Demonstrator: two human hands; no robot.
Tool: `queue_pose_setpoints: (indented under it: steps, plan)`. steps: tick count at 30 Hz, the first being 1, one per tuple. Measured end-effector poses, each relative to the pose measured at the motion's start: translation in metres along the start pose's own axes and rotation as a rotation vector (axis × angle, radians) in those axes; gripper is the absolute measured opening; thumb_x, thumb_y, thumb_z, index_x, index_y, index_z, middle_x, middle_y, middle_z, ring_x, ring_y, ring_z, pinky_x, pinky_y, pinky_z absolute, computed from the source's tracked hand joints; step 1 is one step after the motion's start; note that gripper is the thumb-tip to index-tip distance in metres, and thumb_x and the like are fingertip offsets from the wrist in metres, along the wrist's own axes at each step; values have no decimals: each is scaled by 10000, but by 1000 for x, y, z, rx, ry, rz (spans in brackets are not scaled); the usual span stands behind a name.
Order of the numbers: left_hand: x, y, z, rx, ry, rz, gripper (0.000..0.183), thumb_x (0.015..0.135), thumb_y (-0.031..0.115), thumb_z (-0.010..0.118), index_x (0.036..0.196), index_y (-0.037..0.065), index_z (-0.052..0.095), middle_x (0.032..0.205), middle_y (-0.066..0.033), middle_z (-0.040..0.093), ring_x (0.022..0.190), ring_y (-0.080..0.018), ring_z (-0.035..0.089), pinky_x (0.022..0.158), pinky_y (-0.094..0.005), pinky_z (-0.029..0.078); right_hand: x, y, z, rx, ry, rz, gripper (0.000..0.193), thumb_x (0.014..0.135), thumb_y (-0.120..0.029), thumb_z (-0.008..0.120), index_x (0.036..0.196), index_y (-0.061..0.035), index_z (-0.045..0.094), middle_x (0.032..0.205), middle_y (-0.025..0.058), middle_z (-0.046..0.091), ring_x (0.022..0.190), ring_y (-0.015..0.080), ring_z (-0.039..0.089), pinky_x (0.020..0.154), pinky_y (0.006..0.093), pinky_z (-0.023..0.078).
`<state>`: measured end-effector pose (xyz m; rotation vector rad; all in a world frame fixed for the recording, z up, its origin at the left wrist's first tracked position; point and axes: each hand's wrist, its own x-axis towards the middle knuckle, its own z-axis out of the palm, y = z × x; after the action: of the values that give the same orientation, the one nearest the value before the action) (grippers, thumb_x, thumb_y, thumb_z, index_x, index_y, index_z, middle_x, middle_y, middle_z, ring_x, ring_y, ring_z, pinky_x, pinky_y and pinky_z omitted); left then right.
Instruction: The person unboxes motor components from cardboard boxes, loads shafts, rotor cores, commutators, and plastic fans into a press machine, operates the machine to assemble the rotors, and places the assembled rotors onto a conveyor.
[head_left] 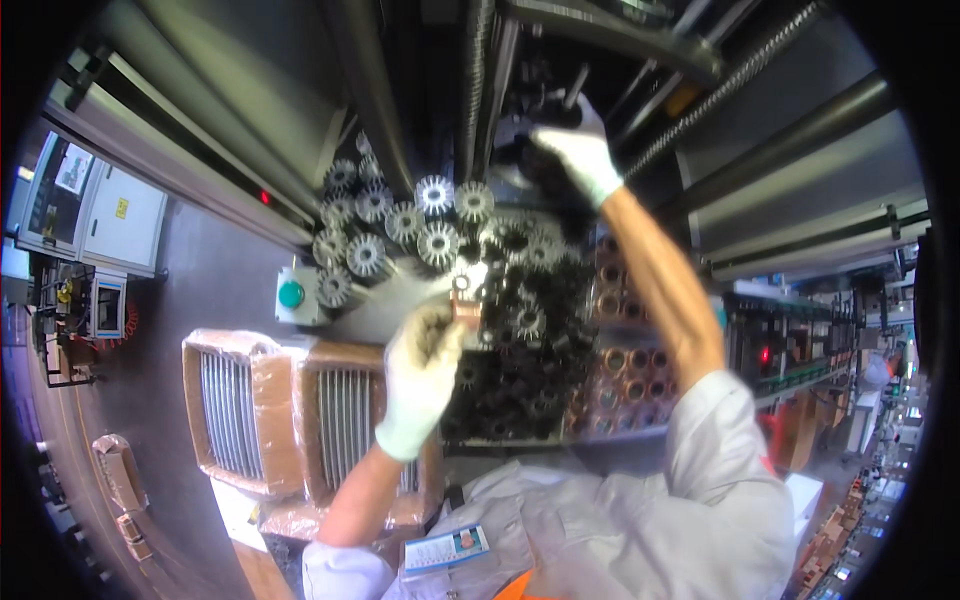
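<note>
Head view: the gloved left hand point(422, 360) pinches a copper-coloured cylinder point(467, 310) near toothed discs point(438, 243). Well apart, the right hand point(580, 152) reaches into the machine point(473, 100); its grip is unclear. The cylinder is probably stiff, light and somewhat slippery, best held around its sides.

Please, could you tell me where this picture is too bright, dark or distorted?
Head view: glare is strongest on the worktop just beyond the left hand; dark toothed parts partly merge in shadow; fisheye distortion bends the outer scene, and the corners are black.
</note>
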<state>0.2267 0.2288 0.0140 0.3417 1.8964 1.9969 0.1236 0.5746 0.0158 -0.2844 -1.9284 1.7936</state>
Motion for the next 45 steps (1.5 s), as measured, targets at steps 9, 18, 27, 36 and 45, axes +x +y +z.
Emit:
queue_pose_setpoints:
  steps: [9,18,27,36,45]
  plan:
    - [3,-1,-5,353,3,195,151,905,58,718,986,-46,642,1138,-180,669,944,-221,683,780,-320,568,4,13,-8,46,-29,-10,612,672,-12,829,1212,-19,540,1058,65,659,929,133,628,851,282,526]
    - [14,-46,-29,953,84,413,194,875,166,720,1016,65,634,1164,-146,670,913,-356,679,764,-453,542,0,12,-5,-53,0,-30,546,679,6,813,1163,-39,565,1004,37,648,922,123,627,835,270,525]
    - [13,-78,-37,1115,78,300,222,914,263,672,1085,122,651,1285,-98,628,1036,-337,647,883,-490,483,13,-64,2,-352,-1,-44,646,709,-131,871,1242,-15,525,982,92,687,775,138,655,651,266,553]
    - [39,-83,-29,1165,59,237,252,938,297,619,1119,123,645,1383,-85,583,1135,-312,622,958,-504,457,-73,-66,19,-281,-77,-236,555,724,-105,848,1181,-34,542,1032,57,644,921,100,595,844,281,514]
    - [56,-78,-35,1183,117,536,232,900,232,700,1049,54,698,1237,-182,653,988,-374,684,834,-434,557,-200,-146,-18,1174,343,38,246,919,-104,678,1152,-89,602,1113,113,662,1086,296,649,1061,556,499]
